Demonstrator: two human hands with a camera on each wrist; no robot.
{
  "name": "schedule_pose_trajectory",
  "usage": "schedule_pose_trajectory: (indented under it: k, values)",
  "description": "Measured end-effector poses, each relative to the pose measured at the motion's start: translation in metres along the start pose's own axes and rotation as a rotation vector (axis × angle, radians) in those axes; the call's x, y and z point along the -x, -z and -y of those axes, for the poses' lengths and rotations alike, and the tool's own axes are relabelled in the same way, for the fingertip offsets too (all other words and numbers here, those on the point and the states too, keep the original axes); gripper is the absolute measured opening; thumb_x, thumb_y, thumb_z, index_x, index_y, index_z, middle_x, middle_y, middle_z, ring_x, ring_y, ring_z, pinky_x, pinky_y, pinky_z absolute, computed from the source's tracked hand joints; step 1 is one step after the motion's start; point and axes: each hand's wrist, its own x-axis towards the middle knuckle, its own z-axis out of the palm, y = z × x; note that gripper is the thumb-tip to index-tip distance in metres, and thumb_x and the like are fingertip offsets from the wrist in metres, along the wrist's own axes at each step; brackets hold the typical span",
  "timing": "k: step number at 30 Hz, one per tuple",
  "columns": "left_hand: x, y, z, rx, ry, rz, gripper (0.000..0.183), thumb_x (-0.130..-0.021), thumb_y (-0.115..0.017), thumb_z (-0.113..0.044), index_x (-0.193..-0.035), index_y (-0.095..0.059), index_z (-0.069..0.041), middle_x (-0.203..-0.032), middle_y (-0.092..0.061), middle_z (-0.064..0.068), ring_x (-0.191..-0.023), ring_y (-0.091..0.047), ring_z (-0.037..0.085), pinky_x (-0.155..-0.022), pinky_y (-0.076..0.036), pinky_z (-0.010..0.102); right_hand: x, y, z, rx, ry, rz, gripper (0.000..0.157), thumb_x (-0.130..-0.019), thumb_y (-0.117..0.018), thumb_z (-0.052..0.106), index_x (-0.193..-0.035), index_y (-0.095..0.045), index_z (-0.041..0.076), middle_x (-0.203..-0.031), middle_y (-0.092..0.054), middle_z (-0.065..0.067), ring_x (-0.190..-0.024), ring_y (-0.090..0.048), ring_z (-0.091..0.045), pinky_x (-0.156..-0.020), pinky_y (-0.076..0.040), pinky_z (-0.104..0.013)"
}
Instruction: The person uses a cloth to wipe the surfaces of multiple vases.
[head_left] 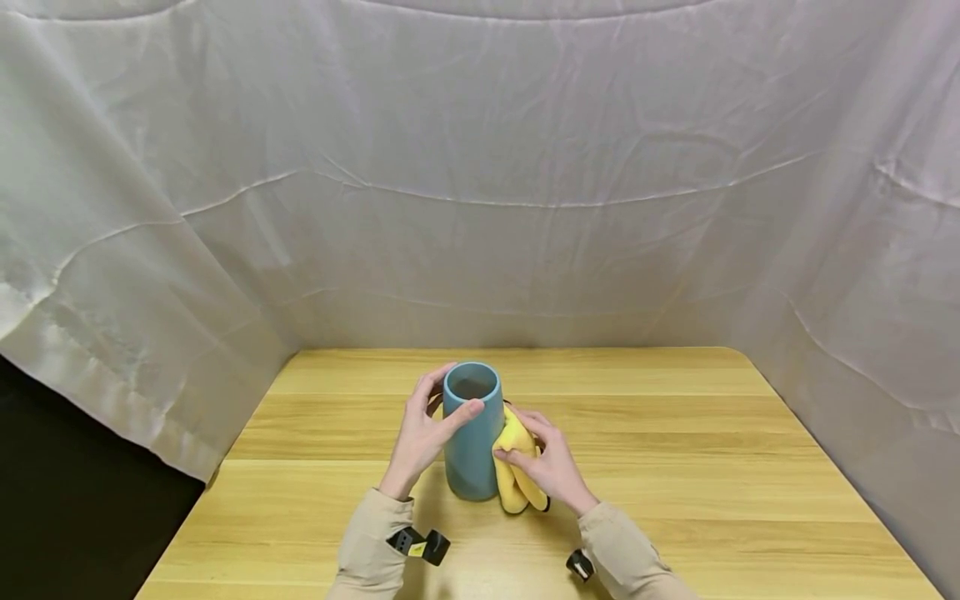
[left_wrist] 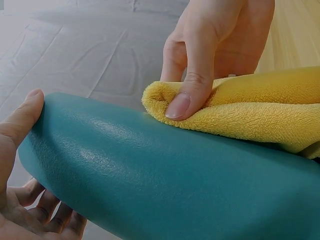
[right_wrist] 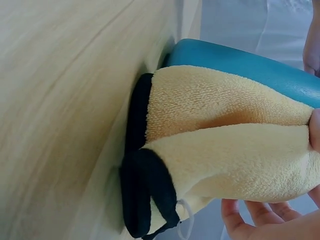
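A teal-blue vase (head_left: 467, 458), tall and open at the top, stands upright on the wooden table. My left hand (head_left: 420, 435) grips it near the rim, thumb on the near side and the other fingers round the far left. Against the vase's right side, my right hand (head_left: 553, 467) pinches a yellow terry cloth (head_left: 513, 493) between thumb and fingers. The left wrist view shows the cloth's folded end (left_wrist: 165, 102) under the right thumb, touching the vase wall. In the right wrist view the cloth hangs in folds, its black-trimmed edge (right_wrist: 140, 112) low by the table.
The pale wooden table (head_left: 712, 483) extends to both sides. Grey-white curtains (head_left: 525, 250) hang behind it and at the sides. A dark area (head_left: 75, 500) lies beyond the left edge. Each sleeve carries a small black wrist camera (head_left: 420, 545).
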Motion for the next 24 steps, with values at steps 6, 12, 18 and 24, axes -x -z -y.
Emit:
schedule_pose_trajectory:
  k: [6, 12, 18, 24]
  values:
    - [0.000, 0.000, 0.001, -0.004, -0.015, 0.001, 0.062, -0.085, -0.081, -0.020, -0.141, -0.054, -0.016, -0.134, -0.057, 0.010, -0.126, -0.053, 0.029, -0.116, -0.037, 0.058, -0.004, 0.002, 0.010, 0.006, 0.020, -0.011, 0.062, -0.084, -0.083, 0.018, -0.141, -0.060, 0.016, -0.133, -0.064, -0.011, -0.113, -0.061, -0.020, -0.088, -0.052, -0.027]
    - [-0.001, 0.000, 0.001, 0.001, -0.013, -0.004, 0.062, -0.085, -0.081, -0.018, -0.141, -0.055, -0.016, -0.133, -0.057, 0.010, -0.126, -0.053, 0.029, -0.116, -0.038, 0.056, -0.017, 0.008, 0.034, -0.016, 0.131, -0.043, 0.061, -0.084, -0.081, 0.013, -0.141, -0.060, 0.012, -0.128, -0.065, -0.014, -0.107, -0.061, -0.019, -0.087, -0.053, -0.026]
    - [-0.001, 0.000, 0.000, 0.010, -0.025, 0.002, 0.061, -0.085, -0.081, -0.016, -0.141, -0.055, -0.015, -0.132, -0.056, 0.011, -0.125, -0.054, 0.029, -0.115, -0.039, 0.053, -0.028, 0.013, 0.055, -0.025, 0.144, -0.040, 0.063, -0.084, -0.082, 0.012, -0.142, -0.058, 0.015, -0.131, -0.063, -0.011, -0.111, -0.060, -0.019, -0.090, -0.053, -0.029]
    - [-0.001, 0.000, 0.000, 0.003, -0.021, 0.008, 0.061, -0.086, -0.081, -0.017, -0.141, -0.055, -0.016, -0.132, -0.056, 0.011, -0.125, -0.054, 0.029, -0.115, -0.038, 0.054, -0.028, 0.013, 0.058, -0.015, 0.143, -0.040, 0.063, -0.084, -0.082, 0.013, -0.142, -0.059, 0.015, -0.131, -0.063, -0.010, -0.113, -0.060, -0.020, -0.090, -0.053, -0.028]
